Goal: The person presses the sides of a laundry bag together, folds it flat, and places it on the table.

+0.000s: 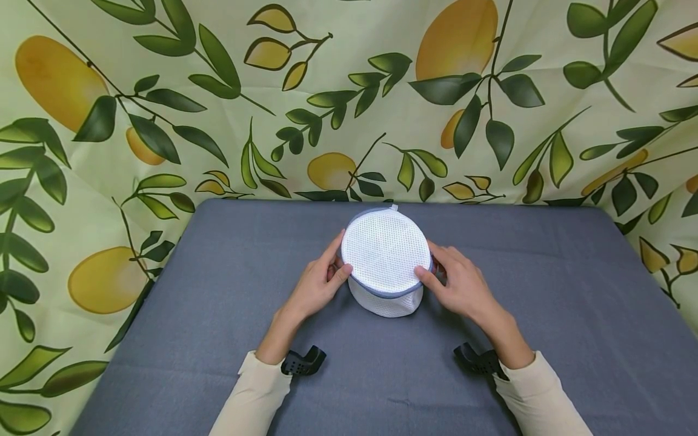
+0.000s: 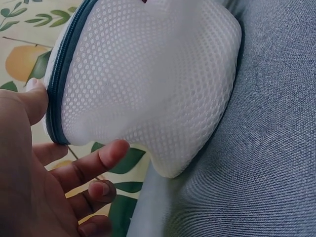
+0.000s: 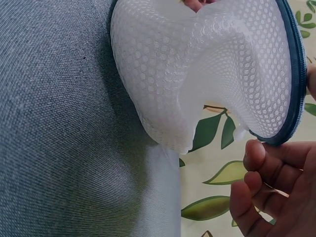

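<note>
A round white mesh laundry bag point(image 1: 386, 251) with a blue zipper edge stands on the grey-blue cloth, its flat top tilted toward the head camera. My left hand point(image 1: 322, 278) pinches the rim on the left, thumb on the edge of the top. On the opposite side, the right hand point(image 1: 455, 280) grips the rim between thumb and fingers. The left wrist view shows the zipper point(image 2: 58, 74) running around the edge and the loose fingers spread below it. In the right wrist view, the soft mesh wall point(image 3: 163, 64) sags inward under the rim.
Grey-blue cloth point(image 1: 245, 260) covers the table. Behind it and at the sides hangs a curtain point(image 1: 218, 145) printed with yellow fruit and green leaves. Black wrist mounts point(image 1: 303, 361) sit at both cuffs of the cream sleeves point(image 1: 251, 393).
</note>
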A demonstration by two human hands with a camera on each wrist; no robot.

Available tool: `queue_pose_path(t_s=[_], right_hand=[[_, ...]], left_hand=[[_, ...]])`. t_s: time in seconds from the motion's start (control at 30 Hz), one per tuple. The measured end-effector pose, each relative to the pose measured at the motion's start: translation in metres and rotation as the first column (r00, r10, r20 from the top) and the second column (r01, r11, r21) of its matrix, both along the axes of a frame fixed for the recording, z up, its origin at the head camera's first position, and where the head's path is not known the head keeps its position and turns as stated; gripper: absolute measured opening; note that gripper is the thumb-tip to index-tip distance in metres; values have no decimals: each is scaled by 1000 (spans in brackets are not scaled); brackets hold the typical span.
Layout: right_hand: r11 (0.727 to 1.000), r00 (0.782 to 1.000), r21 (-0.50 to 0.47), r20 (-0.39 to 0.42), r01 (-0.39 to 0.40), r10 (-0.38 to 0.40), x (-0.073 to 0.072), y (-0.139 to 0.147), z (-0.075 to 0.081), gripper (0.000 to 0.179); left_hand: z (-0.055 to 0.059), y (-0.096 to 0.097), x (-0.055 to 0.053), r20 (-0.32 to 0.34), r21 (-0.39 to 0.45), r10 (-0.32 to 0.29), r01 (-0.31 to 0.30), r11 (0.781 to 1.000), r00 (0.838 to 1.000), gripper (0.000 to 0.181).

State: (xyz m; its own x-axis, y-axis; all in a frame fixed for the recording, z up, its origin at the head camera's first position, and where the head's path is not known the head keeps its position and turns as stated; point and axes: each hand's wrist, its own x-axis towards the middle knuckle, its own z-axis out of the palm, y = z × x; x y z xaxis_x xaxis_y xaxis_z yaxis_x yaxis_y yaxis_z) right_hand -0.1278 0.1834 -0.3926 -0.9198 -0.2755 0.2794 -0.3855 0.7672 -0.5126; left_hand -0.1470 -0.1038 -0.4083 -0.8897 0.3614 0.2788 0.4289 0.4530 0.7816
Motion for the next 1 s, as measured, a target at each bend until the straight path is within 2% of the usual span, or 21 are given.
queue_pose_path(t_s=[0.33, 0.63, 1.0], right_hand=[[999, 999, 39, 37, -7, 6, 0, 0, -1, 64], [998, 999, 52, 27, -27, 25, -2, 1, -4, 61], [995, 999, 98, 28, -29, 26, -3, 0, -6, 59]], left_hand=[[-4, -2, -1, 0, -9, -10, 10, 1000, 1000, 62], [-5, -3, -1, 0, -31, -4, 4, 1000, 1000, 61], [-13, -4, -3, -22, -77, -2, 0, 997, 1000, 61]])
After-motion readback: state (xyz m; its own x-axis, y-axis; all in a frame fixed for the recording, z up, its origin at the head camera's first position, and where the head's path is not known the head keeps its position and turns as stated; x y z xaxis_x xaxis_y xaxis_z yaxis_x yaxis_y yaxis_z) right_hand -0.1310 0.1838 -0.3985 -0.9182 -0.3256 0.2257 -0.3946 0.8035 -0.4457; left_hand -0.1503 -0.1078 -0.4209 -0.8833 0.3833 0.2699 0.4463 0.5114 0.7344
